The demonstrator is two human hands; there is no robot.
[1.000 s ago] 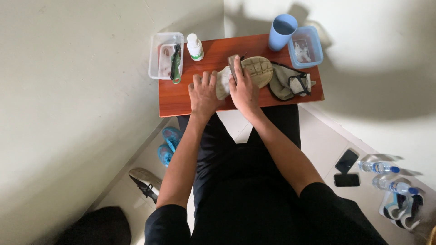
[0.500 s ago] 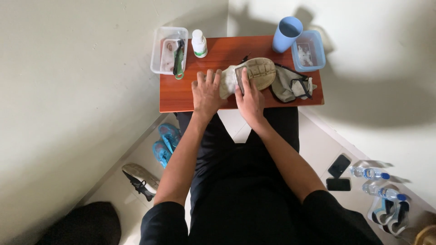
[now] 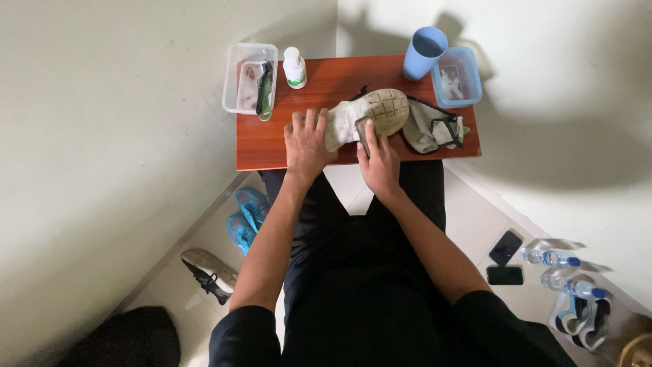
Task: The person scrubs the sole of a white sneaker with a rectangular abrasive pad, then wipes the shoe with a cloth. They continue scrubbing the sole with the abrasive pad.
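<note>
Shoe (image 3: 370, 114) sits mid-table (image 3: 265, 146); left hand (image 3: 307, 139), right hand (image 3: 379, 160) near front edge.

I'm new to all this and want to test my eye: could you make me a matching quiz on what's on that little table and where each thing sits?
Things:
1. blue cup
2. white bottle
3. green-handled brush
4. shoe

Places:
A. under both hands
B. in the clear tub at the table's left end
C. beside the blue tub
D. just right of the clear tub

Pairs: 1-C, 2-D, 3-B, 4-A
</note>
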